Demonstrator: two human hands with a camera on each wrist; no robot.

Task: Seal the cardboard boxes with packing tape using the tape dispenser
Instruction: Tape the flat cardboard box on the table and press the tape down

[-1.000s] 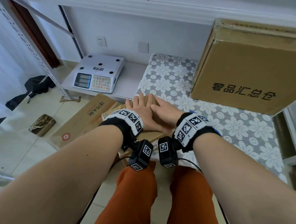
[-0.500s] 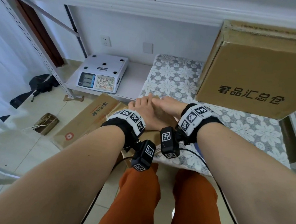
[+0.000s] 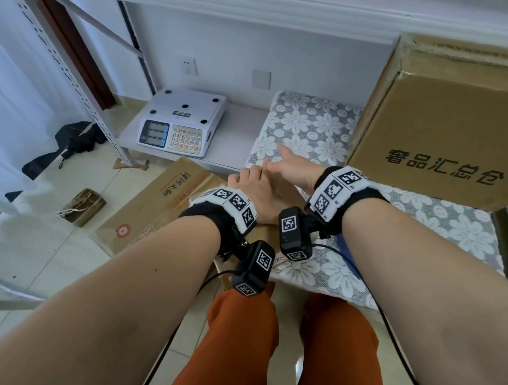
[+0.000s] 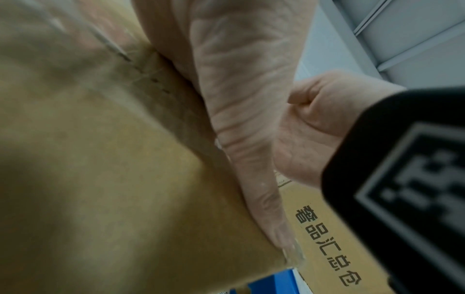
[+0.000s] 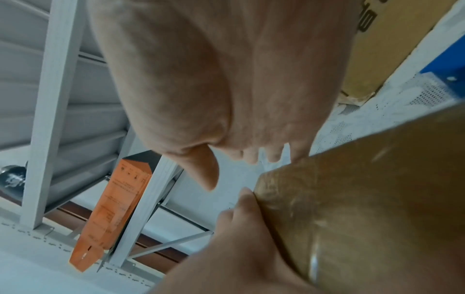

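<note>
A small brown cardboard box (image 3: 281, 192) sits at the front left corner of the flower-cloth table (image 3: 311, 126). Clear tape shines along its top (image 5: 365, 199). My left hand (image 3: 252, 183) lies on the box (image 4: 113, 179), palm down, with its fingers (image 5: 241, 201) curled over the far edge. My right hand (image 3: 292, 168) hovers just above the box, fingers straight and pointing away, holding nothing. From the right wrist view its palm (image 5: 214, 79) is clear of the cardboard. No tape dispenser is in view.
A large brown box (image 3: 450, 133) with black printed characters stands on the table at the right. A white weighing scale (image 3: 180, 123) sits on a low shelf to the left. Flattened cartons (image 3: 158, 205) lie on the tiled floor. A shelf board runs overhead.
My right hand has lifted off the left hand and the box and reaches farther forward. The left hand stays on the box, its fingers now bent over the far edge.
</note>
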